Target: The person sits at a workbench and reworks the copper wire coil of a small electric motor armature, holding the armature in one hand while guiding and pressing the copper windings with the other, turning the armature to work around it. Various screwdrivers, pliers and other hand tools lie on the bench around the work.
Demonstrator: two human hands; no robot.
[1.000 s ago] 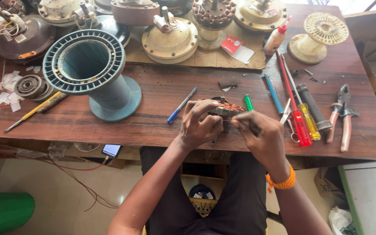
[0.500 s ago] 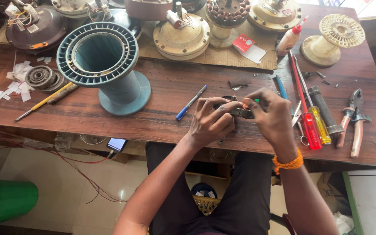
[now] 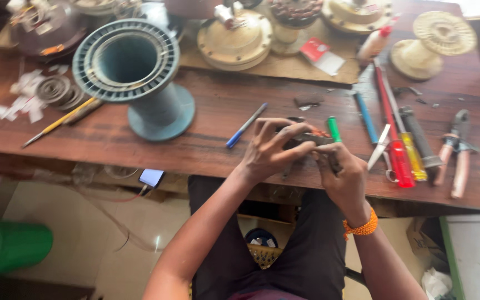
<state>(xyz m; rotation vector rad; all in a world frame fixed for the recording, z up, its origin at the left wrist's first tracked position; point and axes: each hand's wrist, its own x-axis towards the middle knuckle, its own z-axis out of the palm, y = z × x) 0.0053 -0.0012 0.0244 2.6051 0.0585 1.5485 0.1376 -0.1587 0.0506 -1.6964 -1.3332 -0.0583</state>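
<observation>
Copper-wound small part (image 3: 313, 137) pinched between left hand (image 3: 268, 153) and right hand (image 3: 344, 173).

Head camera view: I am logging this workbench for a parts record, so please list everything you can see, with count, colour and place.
small part: one, dark with reddish windings, held between both hands at the table's front edge
large spool: one, grey-blue, table left
blue pen: one, left of the hands
green marker: one, just behind the part
screwdrivers: at least two, red and yellow handles, right of the hands
pliers: one pair, reddish grips, far right
motor housings: several, cream, back row
table: one, brown wood
left hand: grips the part
right hand: grips the part, orange wristband
</observation>
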